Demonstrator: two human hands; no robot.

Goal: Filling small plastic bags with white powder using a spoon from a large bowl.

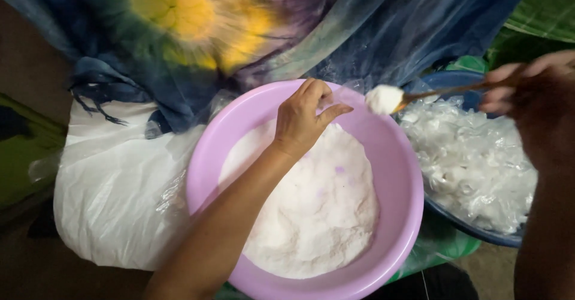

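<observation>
A pink basin (395, 216) sits nearest, holding a mound of white powder (317, 210) that fills most of its floor. To its left lies a bulging white plastic sack (108, 198), plain, with no label in sight. The left hand (302, 117) reaches over the basin's far rim, fingers pinched together on a small clear plastic bag (347, 93) that is hard to make out. Just beside it, a spoon (413, 96) carries a heap of powder, its bowl level over the rim. The right hand (533, 93) grips the spoon's thin handle in closed fingers. Right of the pink basin, touching it, a blue basin (473, 231) is heaped with small clear bags (473, 162). Beyond everything hangs a blue tie-dyed cloth (251, 30) with a yellow burst.
</observation>
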